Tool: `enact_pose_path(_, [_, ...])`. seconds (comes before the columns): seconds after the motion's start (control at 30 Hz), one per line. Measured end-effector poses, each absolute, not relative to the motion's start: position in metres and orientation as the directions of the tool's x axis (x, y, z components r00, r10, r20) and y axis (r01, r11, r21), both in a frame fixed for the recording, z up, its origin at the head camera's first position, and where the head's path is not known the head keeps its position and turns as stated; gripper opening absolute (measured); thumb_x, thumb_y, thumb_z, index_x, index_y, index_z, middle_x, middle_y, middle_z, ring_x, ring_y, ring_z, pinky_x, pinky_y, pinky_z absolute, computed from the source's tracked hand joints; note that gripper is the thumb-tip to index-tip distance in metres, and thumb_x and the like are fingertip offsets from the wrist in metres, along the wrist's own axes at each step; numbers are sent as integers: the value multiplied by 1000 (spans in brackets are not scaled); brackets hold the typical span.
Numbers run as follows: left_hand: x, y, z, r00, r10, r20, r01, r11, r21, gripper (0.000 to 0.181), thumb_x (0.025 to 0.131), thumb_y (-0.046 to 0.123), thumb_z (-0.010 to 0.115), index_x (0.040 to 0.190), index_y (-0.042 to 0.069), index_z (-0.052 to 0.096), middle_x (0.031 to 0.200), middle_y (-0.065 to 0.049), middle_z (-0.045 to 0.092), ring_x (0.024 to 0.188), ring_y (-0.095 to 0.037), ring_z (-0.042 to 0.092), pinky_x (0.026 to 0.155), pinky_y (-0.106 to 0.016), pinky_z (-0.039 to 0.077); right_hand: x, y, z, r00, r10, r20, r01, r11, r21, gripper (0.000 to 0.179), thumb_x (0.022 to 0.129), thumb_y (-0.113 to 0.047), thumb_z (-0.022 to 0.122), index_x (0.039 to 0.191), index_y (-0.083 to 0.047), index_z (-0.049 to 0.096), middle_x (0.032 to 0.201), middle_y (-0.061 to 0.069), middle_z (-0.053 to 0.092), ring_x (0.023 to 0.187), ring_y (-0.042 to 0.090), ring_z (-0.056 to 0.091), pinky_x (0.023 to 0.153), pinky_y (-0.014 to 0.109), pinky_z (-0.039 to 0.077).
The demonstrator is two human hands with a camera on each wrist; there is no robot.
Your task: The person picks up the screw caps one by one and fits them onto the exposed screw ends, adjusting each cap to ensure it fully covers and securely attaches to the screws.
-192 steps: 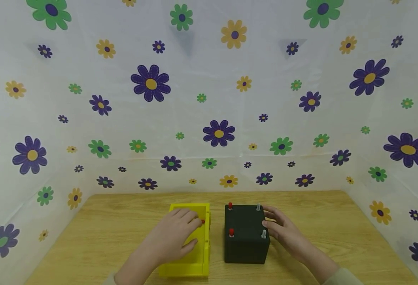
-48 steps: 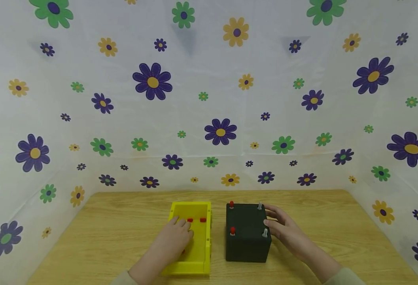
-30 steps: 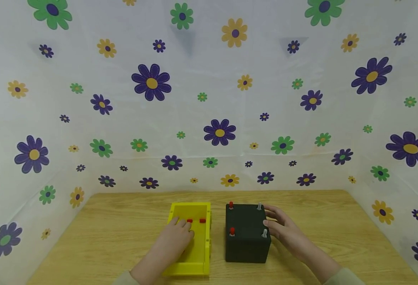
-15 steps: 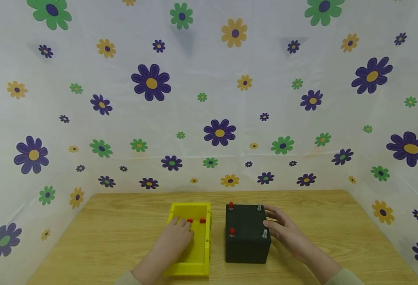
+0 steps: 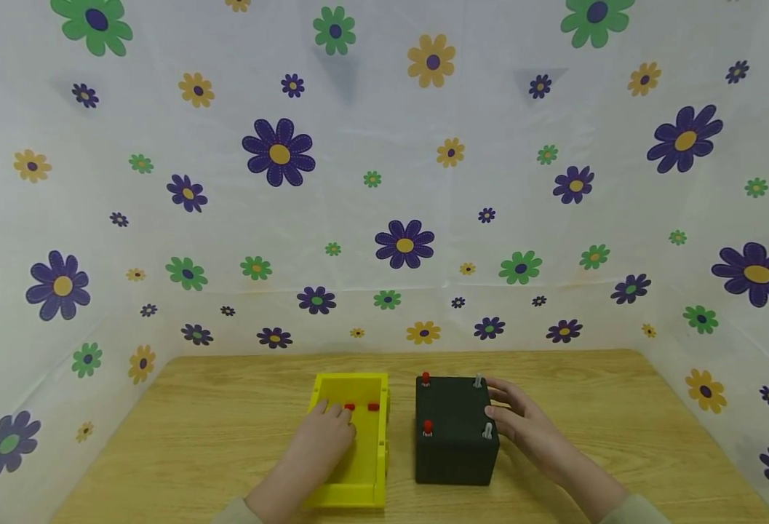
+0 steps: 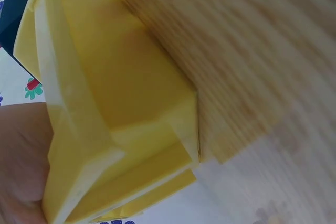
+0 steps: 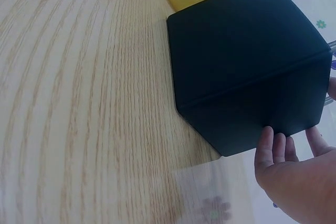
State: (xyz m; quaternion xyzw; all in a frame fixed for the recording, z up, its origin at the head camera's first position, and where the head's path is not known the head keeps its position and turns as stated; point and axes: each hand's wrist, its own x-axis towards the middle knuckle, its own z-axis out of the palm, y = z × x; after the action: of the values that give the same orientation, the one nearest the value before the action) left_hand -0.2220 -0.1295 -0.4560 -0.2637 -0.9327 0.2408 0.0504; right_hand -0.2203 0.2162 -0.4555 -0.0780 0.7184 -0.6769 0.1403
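In the head view my left hand (image 5: pixel 324 437) reaches into the yellow bin (image 5: pixel 384 466) over its left wall. Its fingertips are hidden inside, so whether they pinch anything is unclear. Two small red caps (image 5: pixel 373 407) lie at the bin's far end, one close to the fingers. To the right stands a black box (image 5: pixel 455 455) with small metal toggle levers on top. The left pair wears red caps (image 5: pixel 427 426); the right pair shows bare silver levers (image 5: pixel 487 430). My right hand (image 5: pixel 528 429) rests its extended fingers and thumb against the box's right side.
Both containers stand on a wood-grain table (image 5: pixel 227 422), with a narrow gap between them. A white sheet with printed flowers (image 5: pixel 404 245) hangs behind and along both sides.
Since the oldest frame my left hand has moved left and deeper into the bin, exposing a second red cap. Over the last second it barely shifts. My right hand stays against the box.
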Motion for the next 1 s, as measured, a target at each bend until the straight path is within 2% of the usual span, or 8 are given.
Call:
enact_pose_path(0.17, [-222, -129, -456, -859, 511, -34, 461, 744, -484, 22, 89, 14, 85, 109, 22, 81, 111, 2, 75, 109, -18, 68, 112, -38, 53, -220, 217, -455, -949, -305, -87, 74, 51, -996, 69, 108, -20, 57, 166, -1, 24, 166, 31, 28, 134, 24, 57, 104, 23, 54])
enact_pose_path(0.43, [-219, -128, -454, -891, 453, -36, 396, 735, -550, 31, 85, 17, 86, 114, 22, 79, 120, 0, 75, 121, -19, 66, 123, -42, 44, -220, 217, -456, -950, -303, -83, 73, 45, -996, 69, 108, -20, 58, 165, -1, 25, 166, 31, 28, 135, 25, 56, 103, 23, 55])
enact_pose_path(0.6, [-218, -130, -456, -892, 452, 3, 361, 717, -596, 26, 83, 17, 88, 107, 22, 81, 119, 2, 74, 123, -19, 65, 126, -41, 41, -220, 216, -456, -950, -301, -88, 77, 49, -996, 69, 108, -20, 57, 166, -2, 25, 167, 30, 28, 135, 25, 57, 104, 23, 55])
enact_pose_path(0.87, [-219, -130, -458, -891, 453, 36, 338, 715, -611, 11, 88, 16, 84, 99, 18, 81, 114, 1, 74, 120, -19, 65, 125, -40, 42, -220, 215, -455, -952, -290, -101, 85, 69, -994, 69, 108, -22, 58, 166, -4, 25, 168, 29, 28, 138, 28, 56, 107, 25, 54])
enact_pose_path(1.0, [-218, -131, -458, -888, 459, 34, 334, 695, -637, 10, 89, 17, 84, 98, 17, 81, 113, 1, 74, 120, -19, 64, 125, -40, 42, -219, 215, -455, -951, -291, -103, 86, 68, -994, 68, 108, -22, 58, 166, -4, 25, 168, 29, 28, 138, 29, 55, 106, 25, 54])
